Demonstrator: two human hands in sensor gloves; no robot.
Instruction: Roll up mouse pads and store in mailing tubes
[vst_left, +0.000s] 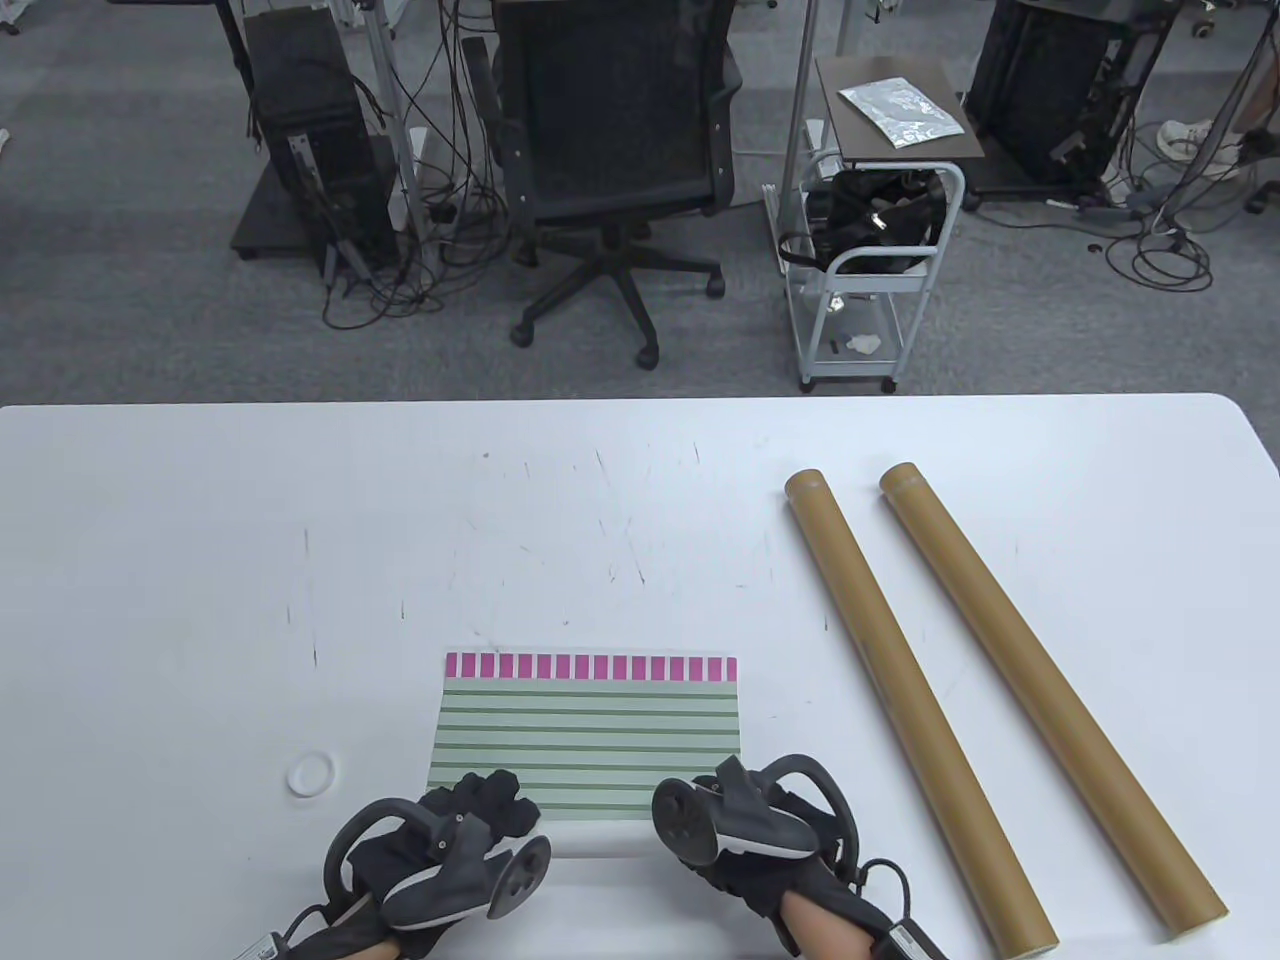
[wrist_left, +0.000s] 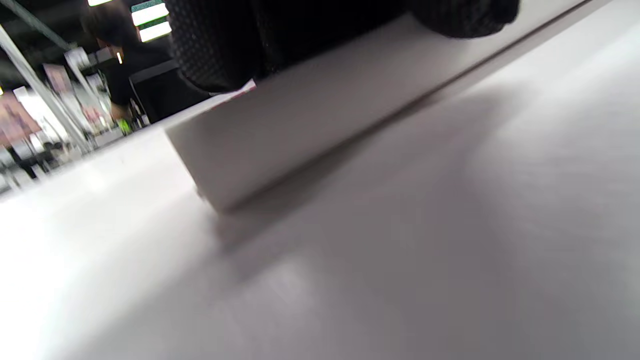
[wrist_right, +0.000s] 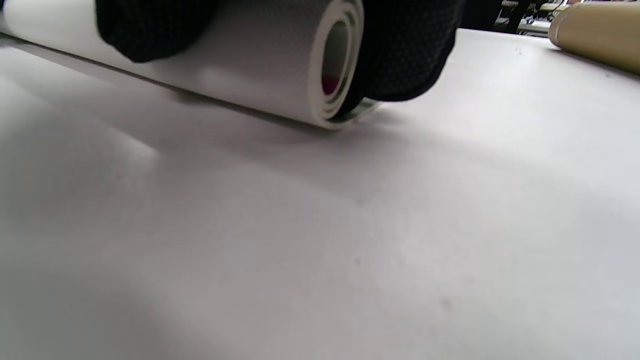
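Note:
A green-striped mouse pad (vst_left: 590, 735) with a pink far edge lies on the white table (vst_left: 200, 560), its near part rolled into a white roll (vst_left: 600, 838). My left hand (vst_left: 490, 805) rests on the roll's left end, which shows in the left wrist view (wrist_left: 300, 125) under my fingers (wrist_left: 215, 45). My right hand (vst_left: 735, 810) presses on the roll's right end; the right wrist view shows the coiled end (wrist_right: 330, 60) between my fingers (wrist_right: 405, 50). Two brown mailing tubes (vst_left: 905, 690) (vst_left: 1040, 690) lie to the right, apart from both hands.
A small white ring (vst_left: 310, 773) lies on the table left of the pad. One tube's end shows in the right wrist view (wrist_right: 595, 32). Beyond the table's far edge stand an office chair (vst_left: 610, 150) and a white cart (vst_left: 870, 260).

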